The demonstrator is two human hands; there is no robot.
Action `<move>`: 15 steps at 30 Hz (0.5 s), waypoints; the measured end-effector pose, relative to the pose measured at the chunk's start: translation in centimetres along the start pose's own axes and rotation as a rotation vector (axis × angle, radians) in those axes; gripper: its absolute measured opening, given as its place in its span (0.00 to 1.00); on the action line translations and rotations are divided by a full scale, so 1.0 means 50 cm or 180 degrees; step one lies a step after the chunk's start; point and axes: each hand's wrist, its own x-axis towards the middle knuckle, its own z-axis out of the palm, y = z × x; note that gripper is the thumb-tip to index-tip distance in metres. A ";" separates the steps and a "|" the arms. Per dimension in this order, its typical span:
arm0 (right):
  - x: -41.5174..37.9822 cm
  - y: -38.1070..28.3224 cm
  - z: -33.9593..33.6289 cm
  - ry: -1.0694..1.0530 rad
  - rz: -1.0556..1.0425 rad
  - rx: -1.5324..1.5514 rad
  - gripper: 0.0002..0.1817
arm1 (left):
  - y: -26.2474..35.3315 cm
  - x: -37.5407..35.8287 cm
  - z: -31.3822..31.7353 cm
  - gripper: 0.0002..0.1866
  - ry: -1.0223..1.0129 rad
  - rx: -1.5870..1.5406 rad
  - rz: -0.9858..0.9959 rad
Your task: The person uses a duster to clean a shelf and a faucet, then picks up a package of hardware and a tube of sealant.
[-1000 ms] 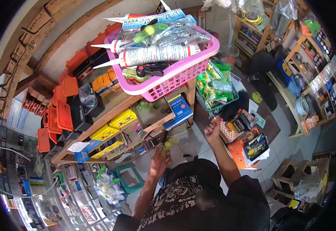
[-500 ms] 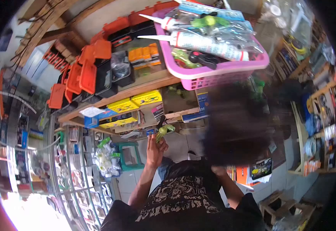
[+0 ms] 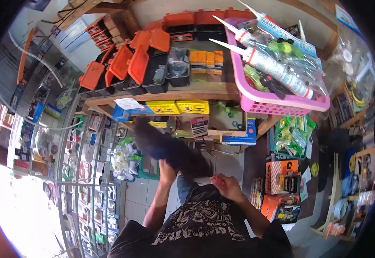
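My right hand (image 3: pixel 228 188) is closed round a red handle (image 3: pixel 216 178), in front of my black shirt. From it a dark, fluffy duster (image 3: pixel 170 148), blurred by motion, reaches up and left across my left hand. Only the back and wrist of my left hand (image 3: pixel 167 172) show; the duster covers its fingers, so whatever they hold is hidden. Beyond the duster, on the lower shelf, is an open box (image 3: pixel 227 132) with small green items inside.
A pink basket (image 3: pixel 282 107) of sealant tubes stands on the wooden shelf at upper right. Black bins with orange lids (image 3: pixel 121 64) line the shelf. A glass display case (image 3: pixel 84 185) is at left. Green packets (image 3: pixel 295 135) and orange boxes (image 3: pixel 277 176) are at right.
The duster has swung from the right over to the left, in front of my left hand. The green item seen in my left hand is now hidden. My right hand has come into view.
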 end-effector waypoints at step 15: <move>-0.003 0.002 -0.012 0.0192 0.0568 0.1085 0.14 | 0.135 0.054 -0.024 0.12 0.0989 0.1028 -0.0073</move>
